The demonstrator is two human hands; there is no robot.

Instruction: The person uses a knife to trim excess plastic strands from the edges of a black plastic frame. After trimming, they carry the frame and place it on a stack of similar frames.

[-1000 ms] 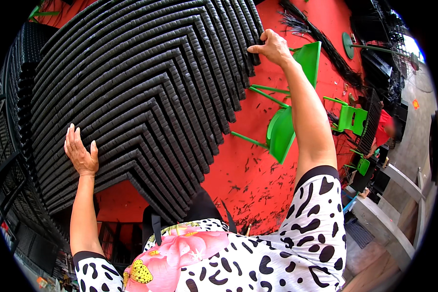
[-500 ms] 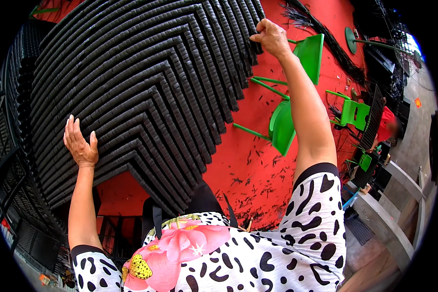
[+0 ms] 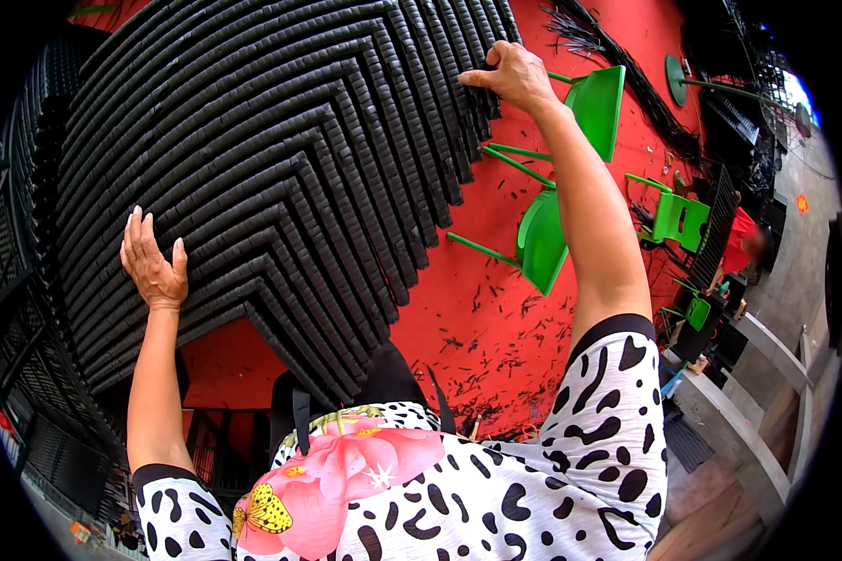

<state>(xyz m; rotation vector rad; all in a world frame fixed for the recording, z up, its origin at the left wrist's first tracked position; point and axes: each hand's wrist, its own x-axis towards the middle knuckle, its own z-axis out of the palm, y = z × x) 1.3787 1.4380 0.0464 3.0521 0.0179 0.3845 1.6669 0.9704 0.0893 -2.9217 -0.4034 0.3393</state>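
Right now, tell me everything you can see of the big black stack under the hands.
The black stack is a tall pile of identical nested pieces, each bent into a corner, so their edges form repeating chevrons. The edges look ribbed or woven, perhaps plastic; what the pieces are cannot be told. It fills the upper left of the view, above a red floor. The left hand lies flat and open against its lower left side; the right hand grips its upper right edge.

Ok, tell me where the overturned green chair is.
In the head view, the green chair lies tipped on the red floor, right of the black tray stack, just beside the raised right forearm.
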